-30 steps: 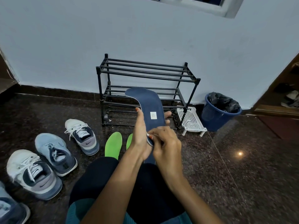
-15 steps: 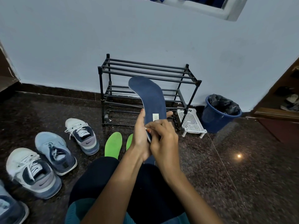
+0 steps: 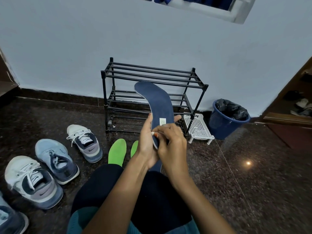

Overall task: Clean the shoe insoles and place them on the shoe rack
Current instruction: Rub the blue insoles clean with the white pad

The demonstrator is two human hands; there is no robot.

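You are mid-clean on the blue insole, held upright above your lap. Your left hand grips it from behind and your right hand curls round its lower part; I cannot tell if it holds a cloth. Next, I judge, comes a forward reach. Two green insoles lie on the dark polished floor, with sneakers to the left. The shoe rack stands against the wall, a white basket and a blue bin beside it.

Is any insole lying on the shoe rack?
No: the blue insole is held in the left hand, and the green insoles lie on the floor before the shoe rack.
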